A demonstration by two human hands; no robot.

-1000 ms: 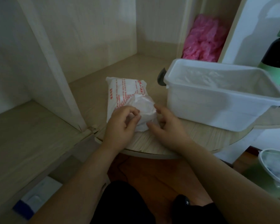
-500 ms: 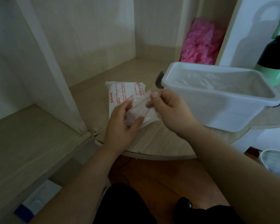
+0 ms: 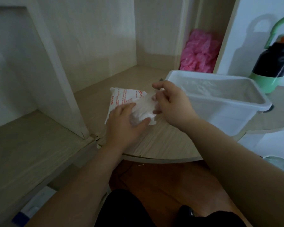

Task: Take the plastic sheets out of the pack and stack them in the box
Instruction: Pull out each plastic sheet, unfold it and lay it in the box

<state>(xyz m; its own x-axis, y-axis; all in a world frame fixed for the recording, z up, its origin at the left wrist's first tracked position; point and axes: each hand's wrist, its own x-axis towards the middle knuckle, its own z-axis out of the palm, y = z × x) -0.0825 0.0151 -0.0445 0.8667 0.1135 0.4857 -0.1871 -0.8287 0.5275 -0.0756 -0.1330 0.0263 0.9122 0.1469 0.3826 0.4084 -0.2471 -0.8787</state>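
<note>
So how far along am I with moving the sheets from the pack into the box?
Done: some crumpled clear plastic already lies in the white box. In hand: your right hand pinches a clear sheet partly out of the pack, while your left hand presses the pack down. Left: this sheet has yet to reach the box, and the pack looks far from empty.

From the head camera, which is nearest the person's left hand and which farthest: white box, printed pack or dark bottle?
1. Pack: under the left hand, touching it.
2. White box: to the right, past the right hand pinching a plastic sheet.
3. Dark bottle: far right, behind the box.
</note>
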